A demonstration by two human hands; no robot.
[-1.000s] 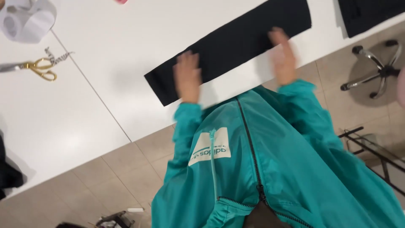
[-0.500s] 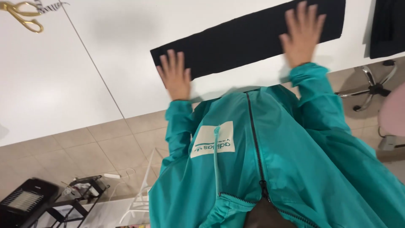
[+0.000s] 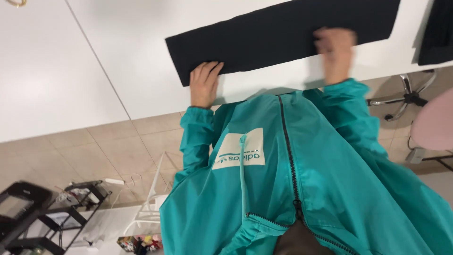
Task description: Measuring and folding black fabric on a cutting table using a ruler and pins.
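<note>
A long black strip of cloth (image 3: 283,33) lies flat on the white table (image 3: 118,56), running from left to upper right. My left hand (image 3: 205,84) rests palm down at the strip's near left corner, with the fingertips on the cloth edge. My right hand (image 3: 336,51) is blurred by motion and lies on top of the cloth near its right end, close to the near edge. Neither hand holds anything. Below the hands, my teal zip jacket (image 3: 302,189) fills the lower right of the view.
Yellow-handled scissors (image 3: 18,2) peek in at the top left corner. Another dark cloth (image 3: 436,33) lies at the table's right edge. On the tiled floor stand an office chair base (image 3: 406,94), a pink seat (image 3: 434,125), a black rack (image 3: 28,212) and a white wire rack (image 3: 151,203).
The view has drifted, pushing the scissors to the top left corner. My right hand slid along the cloth and now blurs; my left hand stays at the strip's left corner.
</note>
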